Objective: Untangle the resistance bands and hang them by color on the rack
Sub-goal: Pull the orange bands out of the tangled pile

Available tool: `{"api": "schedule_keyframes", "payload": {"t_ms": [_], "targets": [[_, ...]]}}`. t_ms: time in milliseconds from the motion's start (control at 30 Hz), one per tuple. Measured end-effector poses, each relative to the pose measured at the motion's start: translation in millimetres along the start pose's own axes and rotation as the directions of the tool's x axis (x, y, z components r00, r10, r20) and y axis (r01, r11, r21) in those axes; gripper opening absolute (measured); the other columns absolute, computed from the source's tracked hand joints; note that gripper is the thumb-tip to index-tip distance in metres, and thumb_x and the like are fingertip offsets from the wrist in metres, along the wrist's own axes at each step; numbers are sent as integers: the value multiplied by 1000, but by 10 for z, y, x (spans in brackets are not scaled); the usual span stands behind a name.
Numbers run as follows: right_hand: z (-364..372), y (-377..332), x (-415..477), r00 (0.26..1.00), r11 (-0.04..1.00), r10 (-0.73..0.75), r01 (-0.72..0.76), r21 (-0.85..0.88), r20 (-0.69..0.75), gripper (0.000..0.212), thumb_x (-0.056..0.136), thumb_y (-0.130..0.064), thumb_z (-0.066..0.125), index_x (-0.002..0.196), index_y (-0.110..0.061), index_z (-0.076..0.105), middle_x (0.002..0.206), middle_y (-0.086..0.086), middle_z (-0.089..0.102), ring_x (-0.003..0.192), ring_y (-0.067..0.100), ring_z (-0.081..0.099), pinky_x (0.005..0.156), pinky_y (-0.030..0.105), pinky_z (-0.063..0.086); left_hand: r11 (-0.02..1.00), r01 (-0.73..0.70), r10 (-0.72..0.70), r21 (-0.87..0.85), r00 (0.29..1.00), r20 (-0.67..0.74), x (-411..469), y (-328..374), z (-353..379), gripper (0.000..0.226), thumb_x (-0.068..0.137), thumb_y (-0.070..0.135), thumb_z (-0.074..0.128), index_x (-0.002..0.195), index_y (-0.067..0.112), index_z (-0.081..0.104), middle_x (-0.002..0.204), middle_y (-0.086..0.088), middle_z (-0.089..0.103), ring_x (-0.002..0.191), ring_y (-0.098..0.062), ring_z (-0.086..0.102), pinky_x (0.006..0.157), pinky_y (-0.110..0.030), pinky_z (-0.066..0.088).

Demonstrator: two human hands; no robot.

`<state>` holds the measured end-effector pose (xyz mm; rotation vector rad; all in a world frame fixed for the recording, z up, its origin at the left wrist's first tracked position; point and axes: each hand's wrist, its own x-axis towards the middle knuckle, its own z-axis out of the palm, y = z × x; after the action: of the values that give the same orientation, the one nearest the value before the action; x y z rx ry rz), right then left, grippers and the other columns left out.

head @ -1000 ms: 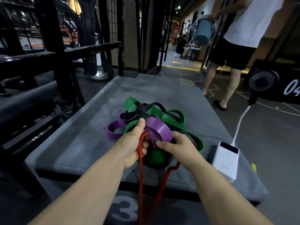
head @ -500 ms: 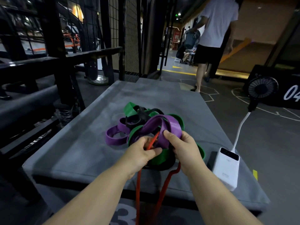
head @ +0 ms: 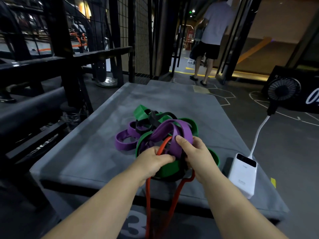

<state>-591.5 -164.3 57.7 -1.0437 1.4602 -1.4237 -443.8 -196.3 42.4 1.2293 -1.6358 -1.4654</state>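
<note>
A tangle of resistance bands lies on a grey padded box point(head: 89, 152). A wide purple band point(head: 174, 130) arches over the pile, with more purple loops at the left. Green band point(head: 170, 169) loops run round and under it, and a black band point(head: 155, 118) crosses at the back. A thin red band point(head: 174, 195) threads through the pile and hangs over the box's front edge. My left hand point(head: 153, 161) grips the red band where it enters the tangle. My right hand point(head: 195, 154) pinches the purple band with its thumb on top.
A white power bank point(head: 243, 173) lies on the box's right edge, cabled to a small fan point(head: 283, 88) on the floor. A black metal rack point(head: 57, 61) and wire mesh stand at the left. A person point(head: 212, 38) walks away at the back doorway.
My left hand has dropped lower on the red band and curled round it. My right thumb has moved up onto the purple band, which now arches higher. The person has walked farther away.
</note>
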Motion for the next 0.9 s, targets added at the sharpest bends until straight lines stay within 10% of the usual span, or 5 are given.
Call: {"api": "schedule_keyframes", "payload": {"t_ms": [200, 333, 533, 733, 900], "targets": [[-25, -20, -19, 992, 999, 13, -8, -44, 122, 33, 84, -47, 68, 98, -17, 70, 64, -12, 68, 50, -3, 58, 49, 11, 41, 999, -24, 21, -28, 995, -101, -31, -7, 5, 18, 79, 32, 76, 81, 15, 72, 69, 4, 68, 68, -12, 64, 65, -26, 46], [-91, -8, -24, 971, 987, -2, 40, -153, 239, 82, 45, -74, 79, 108, -24, 68, 99, -7, 75, 94, 10, 70, 87, 31, 53, 1000, -21, 24, 19, 985, -173, -37, 6, -6, 17, 77, 32, 78, 83, 17, 73, 84, -4, 75, 84, -18, 69, 80, -33, 52], [-153, -30, -5, 976, 975, -15, 62, -211, 219, 34, 76, -37, 81, 103, -20, 71, 99, 0, 76, 95, 16, 71, 95, 42, 53, 989, -31, 62, 144, 975, -213, -16, 18, 27, 28, 74, 40, 79, 84, 19, 64, 76, 8, 62, 75, -10, 60, 66, -22, 44], [-156, -130, -23, 994, 997, 32, -24, -72, 107, 13, 88, -21, 70, 91, -9, 69, 58, -6, 65, 40, 0, 54, 41, 14, 42, 980, -76, 101, 184, 986, -132, -54, 4, 23, 25, 75, 42, 78, 86, 25, 63, 82, 7, 67, 80, -11, 63, 71, -22, 47], [-137, -214, -30, 993, 985, 114, -113, 132, -3, 16, 90, -10, 63, 76, -14, 56, 51, -3, 52, 30, 4, 36, 31, 15, 24, 973, -48, 47, 226, 999, 10, -42, -65, -22, 30, 73, 47, 78, 92, 26, 67, 87, 6, 71, 82, -12, 66, 78, -26, 51]]}}
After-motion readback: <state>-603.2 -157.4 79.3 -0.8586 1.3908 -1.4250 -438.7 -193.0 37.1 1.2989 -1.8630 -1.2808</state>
